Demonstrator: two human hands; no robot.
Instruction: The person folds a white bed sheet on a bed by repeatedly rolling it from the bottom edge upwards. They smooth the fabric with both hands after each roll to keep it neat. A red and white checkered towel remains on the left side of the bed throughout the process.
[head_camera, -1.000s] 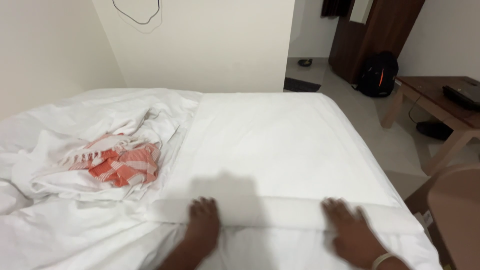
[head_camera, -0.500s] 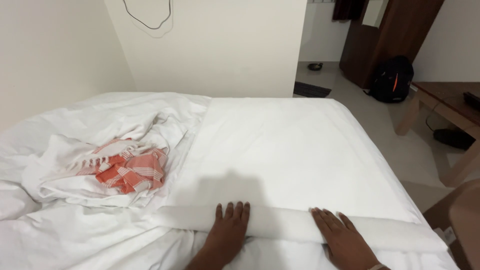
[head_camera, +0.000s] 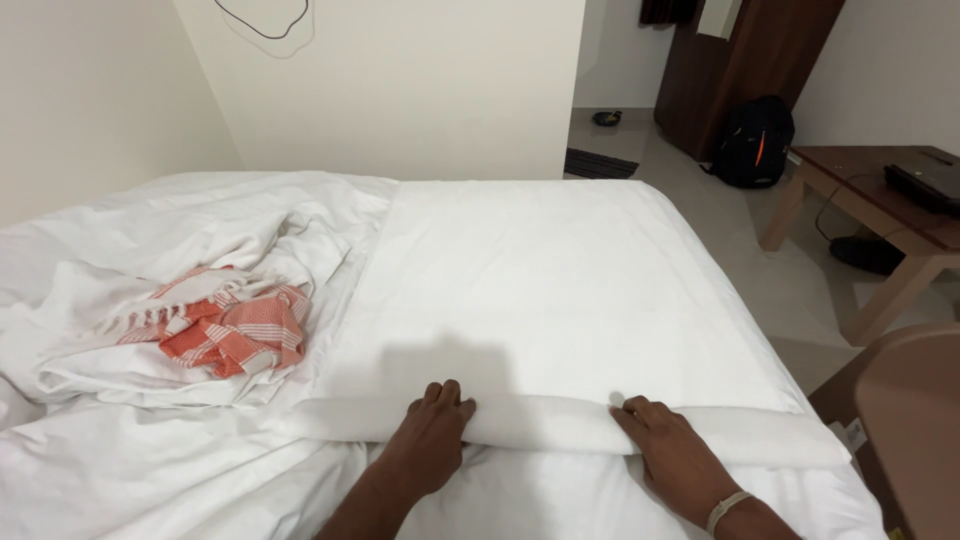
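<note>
The bed (head_camera: 120, 470) fills most of what lies beyond my fingers. On it, a flat white sheet (head_camera: 560, 290) stretches away from my hands toward the far wall, smooth and square. Its near edge is already wound into a long roll (head_camera: 545, 422) running crosswise just under my fingertips. I judge the rolling barely begun: only a narrow strip is taken up, and nearly the whole sheet beyond the roll is left flat.

My left hand (head_camera: 432, 440) rests on the roll near its middle, fingers close together and curled over the top, pressing rather than gripping. My right hand (head_camera: 672, 455) lies on it further right, fingers spread a little and flat on the cloth; a thin bangle (head_camera: 728, 508) shows at the wrist. Neither hand closes round anything.

Well off to the left of my left fingers lies rumpled white bedding (head_camera: 190, 260) with an orange-and-white checked towel (head_camera: 232, 332) bunched on it.
</note>
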